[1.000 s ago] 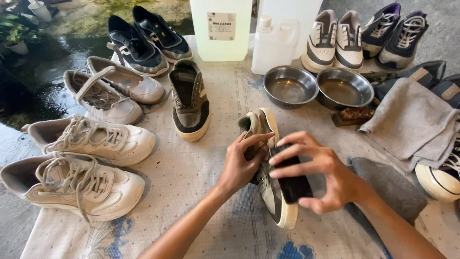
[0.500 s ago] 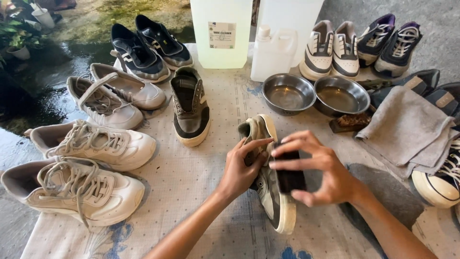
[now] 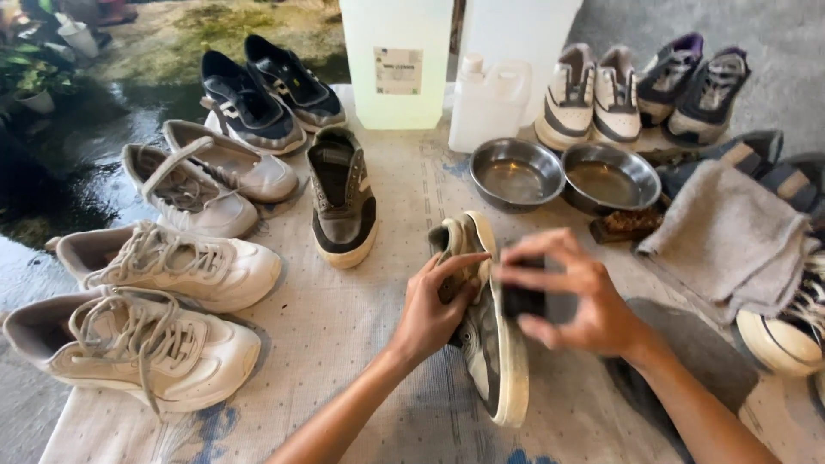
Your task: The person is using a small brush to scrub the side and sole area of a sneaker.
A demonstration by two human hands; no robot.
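Grey sneaker [image 3: 491, 344] under left hand [image 3: 434, 305], dark sponge [image 3: 522, 301] in right hand [image 3: 577, 301].

My table [image 3: 344, 344] wore a dotted cloth [image 3: 292, 335]. On it lay shoes [image 3: 341, 195], two bowls [image 3: 516, 174], jugs [image 3: 487, 101], a towel [image 3: 730, 236].

Soft daylight, faint shadows, moving hand blurred

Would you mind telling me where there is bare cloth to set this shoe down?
Bare cloth lies between the dark low shoe, the held shoe and the metal bowls. More lies near the front edge, between the white sneakers and the left hand. It is crowded along the back row and at the right, around the grey towel.
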